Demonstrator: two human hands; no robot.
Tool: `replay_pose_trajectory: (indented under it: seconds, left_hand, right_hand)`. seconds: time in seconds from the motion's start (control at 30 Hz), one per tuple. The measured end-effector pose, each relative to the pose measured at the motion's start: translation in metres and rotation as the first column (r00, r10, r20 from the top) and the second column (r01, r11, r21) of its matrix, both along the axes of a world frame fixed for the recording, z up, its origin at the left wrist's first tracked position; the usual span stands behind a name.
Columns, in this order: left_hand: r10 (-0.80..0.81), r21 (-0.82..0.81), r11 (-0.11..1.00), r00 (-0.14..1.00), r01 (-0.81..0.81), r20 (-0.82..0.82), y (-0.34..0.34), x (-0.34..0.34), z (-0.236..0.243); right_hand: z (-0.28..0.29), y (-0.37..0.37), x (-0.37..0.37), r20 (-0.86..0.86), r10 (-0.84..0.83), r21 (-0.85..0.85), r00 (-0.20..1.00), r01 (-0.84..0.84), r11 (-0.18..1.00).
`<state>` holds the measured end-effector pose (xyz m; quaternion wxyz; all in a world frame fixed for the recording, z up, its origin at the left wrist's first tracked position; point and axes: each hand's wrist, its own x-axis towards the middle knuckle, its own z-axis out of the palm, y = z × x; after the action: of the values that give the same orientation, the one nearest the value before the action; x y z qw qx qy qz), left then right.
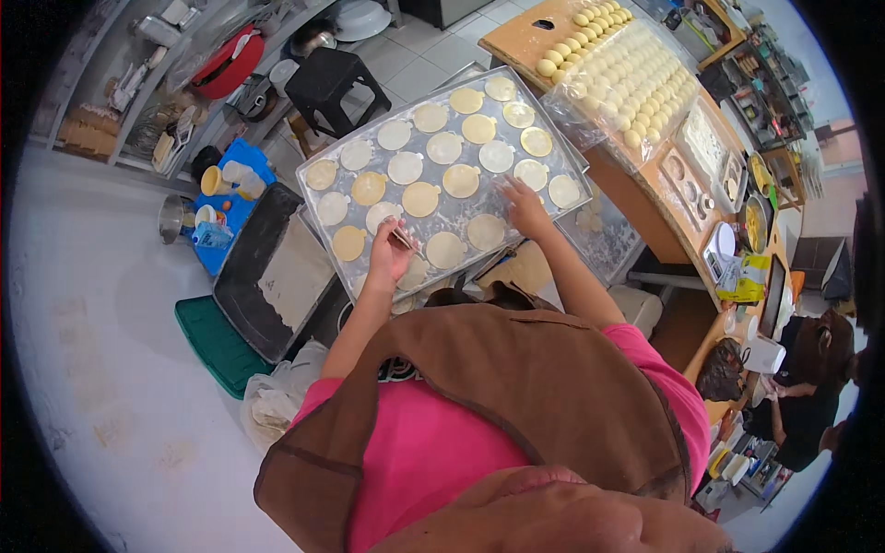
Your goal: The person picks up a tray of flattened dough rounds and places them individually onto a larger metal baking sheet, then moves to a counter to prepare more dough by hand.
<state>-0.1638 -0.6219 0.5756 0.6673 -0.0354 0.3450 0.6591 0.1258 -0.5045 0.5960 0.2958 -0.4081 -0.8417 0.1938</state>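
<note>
A large metal tray, dusted with white powder, lies in front of me with several rows of thin round discs. The discs, such as the yellowish one, are white to pale yellow, and many have a small tab at the edge. Over the tray's near left part, my left hand is closed round a small stack of thin discs, seen nearly edge-on. My right hand hovers low at the tray's right side, fingers stretched out and slightly blurred, close to a white disc. Nothing shows in its fingers.
At the upper right, a wooden table bears rows of dough balls, many under clear plastic. Left of the tray stand a black bin with white powder and a green lid. A black stool stands beyond. Someone works far right.
</note>
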Motion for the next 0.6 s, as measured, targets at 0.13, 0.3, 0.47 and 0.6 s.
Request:
replay_pose_trajectory:
  seconds: [0.13, 0.3, 0.47, 0.6]
  left_hand:
    - [0.073, -0.010, 0.997, 0.997, -0.072, 0.035, 0.002, -0.003, -0.008]
    - [0.220, -0.069, 0.973, 0.976, -0.219, 0.001, 0.004, 0.026, 0.015]
    - [0.156, 0.067, 0.987, 0.975, -0.147, -0.156, -0.001, 0.070, 0.015]
    - [0.151, 0.151, 0.982, 0.955, -0.115, -0.255, 0.000, 0.120, 0.006]
  right_hand:
    - [0.015, -0.017, 0.011, 0.099, -0.109, 0.215, 0.989, 0.086, 0.973]
    - [0.014, -0.025, 0.006, 0.023, -0.121, -0.129, 0.992, 0.123, 0.984]
    - [0.024, -0.051, -0.024, -0.248, 0.224, -0.327, 0.942, -0.299, 0.896]
    - [0.044, -0.069, -0.014, -0.307, 0.306, -0.363, 0.901, -0.408, 0.838]
